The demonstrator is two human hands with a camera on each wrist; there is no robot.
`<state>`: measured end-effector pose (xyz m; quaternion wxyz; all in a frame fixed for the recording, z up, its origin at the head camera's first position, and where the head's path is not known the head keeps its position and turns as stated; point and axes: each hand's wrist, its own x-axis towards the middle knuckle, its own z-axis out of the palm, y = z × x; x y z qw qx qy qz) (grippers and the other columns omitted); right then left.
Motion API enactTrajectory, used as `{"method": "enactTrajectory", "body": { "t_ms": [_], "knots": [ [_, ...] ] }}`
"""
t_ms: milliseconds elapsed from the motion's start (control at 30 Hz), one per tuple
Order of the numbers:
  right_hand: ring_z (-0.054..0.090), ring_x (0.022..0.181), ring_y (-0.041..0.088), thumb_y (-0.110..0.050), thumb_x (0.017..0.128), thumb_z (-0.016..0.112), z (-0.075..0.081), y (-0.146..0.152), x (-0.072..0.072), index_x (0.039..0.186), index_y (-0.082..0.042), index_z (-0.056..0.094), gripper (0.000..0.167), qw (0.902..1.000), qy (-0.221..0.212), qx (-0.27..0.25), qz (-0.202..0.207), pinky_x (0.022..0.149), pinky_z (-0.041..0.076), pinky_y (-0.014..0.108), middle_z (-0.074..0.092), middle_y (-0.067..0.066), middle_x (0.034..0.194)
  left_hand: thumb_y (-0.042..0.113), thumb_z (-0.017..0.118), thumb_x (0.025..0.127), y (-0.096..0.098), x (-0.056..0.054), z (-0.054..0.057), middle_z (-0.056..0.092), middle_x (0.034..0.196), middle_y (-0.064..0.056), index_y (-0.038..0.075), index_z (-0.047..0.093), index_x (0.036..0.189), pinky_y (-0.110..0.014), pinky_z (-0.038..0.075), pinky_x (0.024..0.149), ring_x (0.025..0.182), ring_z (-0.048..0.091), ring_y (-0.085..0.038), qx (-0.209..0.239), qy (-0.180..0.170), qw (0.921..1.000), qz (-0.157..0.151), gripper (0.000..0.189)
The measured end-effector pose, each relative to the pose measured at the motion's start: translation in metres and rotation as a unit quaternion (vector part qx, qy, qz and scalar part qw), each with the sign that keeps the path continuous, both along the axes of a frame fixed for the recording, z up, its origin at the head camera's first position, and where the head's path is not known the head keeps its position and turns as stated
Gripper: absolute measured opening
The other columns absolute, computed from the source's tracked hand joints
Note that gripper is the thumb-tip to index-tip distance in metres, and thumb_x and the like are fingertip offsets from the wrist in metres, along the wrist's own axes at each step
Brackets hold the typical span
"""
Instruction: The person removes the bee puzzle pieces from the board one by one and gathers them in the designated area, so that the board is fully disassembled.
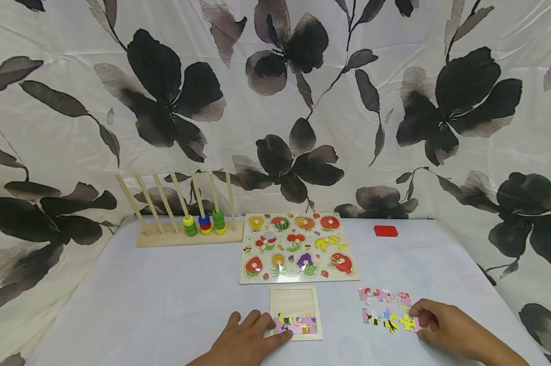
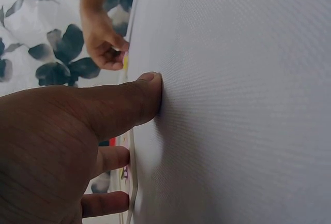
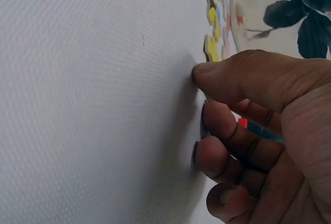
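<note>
My left hand (image 1: 250,339) rests at the left edge of a small wooden puzzle tray (image 1: 318,315), its fingers and thumb stretched over the rim. Joined jigsaw pieces (image 1: 305,325) in pink, yellow and black fill the tray's lower part; bare wood shows above them. On the right, my right hand (image 1: 449,325) has thumb and forefinger closed about a pink jigsaw piece (image 1: 417,324) at the end of a row, largely covered by the fingers. Beside it lie loose yellow jigsaw pieces (image 3: 211,48). In the right wrist view the right thumb (image 3: 222,76) is low over the cloth.
Behind the tray lies a fruit puzzle board (image 1: 282,277). A wooden peg stand (image 1: 165,240) with coloured rings is at the back left, and a red block (image 1: 385,231) at the back right. Two rows of loose pieces (image 1: 382,296) lie right of the tray.
</note>
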<state>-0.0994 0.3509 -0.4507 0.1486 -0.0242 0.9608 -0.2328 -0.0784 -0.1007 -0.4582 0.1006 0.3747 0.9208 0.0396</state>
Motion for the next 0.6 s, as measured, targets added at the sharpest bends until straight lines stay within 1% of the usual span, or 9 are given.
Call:
{"method": "enactTrajectory", "body": {
  "t_ms": [100,200,267,367,500,600],
  "knots": [
    [0.049,0.079,0.015,-0.006,0.078,0.086,0.000,-0.002,-0.001,0.104,-0.013,0.068,0.032,0.9999,-0.005,0.008,-0.008,0.064,0.043,0.026,0.053,-0.004,0.083,0.090,0.048,0.079,-0.001,0.001,0.000,0.053,0.121,0.007,0.047,0.048,0.150,-0.045,0.044,0.074,0.101,0.045,-0.013,0.002,0.005,1.0000,-0.003,0.082],
    [0.048,0.077,0.013,-0.008,0.078,0.086,0.000,0.000,-0.001,0.105,-0.013,0.068,0.033,0.9999,-0.005,0.010,0.001,0.064,0.042,0.026,0.053,-0.004,0.083,0.088,0.051,0.080,0.000,0.001,-0.001,0.053,0.121,0.007,0.047,0.049,0.150,-0.045,0.044,0.074,0.100,0.046,-0.014,0.005,0.007,0.9999,-0.006,0.082],
    [0.047,0.073,0.010,-0.010,0.078,0.086,0.000,0.002,0.000,0.106,-0.013,0.067,0.034,0.9998,0.003,0.012,0.015,0.062,0.041,0.026,0.052,-0.004,0.082,0.088,0.052,0.079,-0.001,0.001,-0.002,0.053,0.122,0.007,0.047,0.048,0.150,-0.047,0.045,0.075,0.101,0.045,-0.014,0.004,0.003,1.0000,-0.005,0.081],
    [0.045,0.069,0.008,-0.015,0.080,0.086,0.003,-0.001,0.000,0.109,-0.013,0.067,0.035,0.9997,0.013,0.020,0.010,0.060,0.039,0.026,0.051,-0.004,0.079,0.088,0.051,0.079,-0.001,0.002,-0.002,0.053,0.123,0.007,0.048,0.048,0.150,-0.049,0.046,0.078,0.103,0.046,-0.014,0.002,-0.004,1.0000,-0.002,0.082],
    [0.043,0.066,0.008,-0.017,0.083,0.083,0.008,-0.013,-0.001,0.108,-0.016,0.069,0.029,0.9987,0.043,0.026,0.007,0.058,0.037,0.026,0.049,-0.005,0.075,0.088,0.052,0.079,-0.001,0.002,-0.001,0.054,0.125,0.008,0.047,0.049,0.150,-0.054,0.047,0.083,0.106,0.047,-0.016,0.002,-0.015,0.9999,0.004,0.082],
    [0.042,0.064,0.006,-0.018,0.086,0.081,0.014,-0.027,-0.002,0.107,-0.017,0.069,0.024,0.9974,0.065,0.021,0.024,0.056,0.035,0.025,0.048,-0.006,0.073,0.085,0.057,0.078,-0.001,0.003,0.000,0.054,0.127,0.008,0.047,0.049,0.149,-0.058,0.047,0.087,0.108,0.047,-0.017,0.000,-0.027,0.9996,0.011,0.081]
  ]
}}
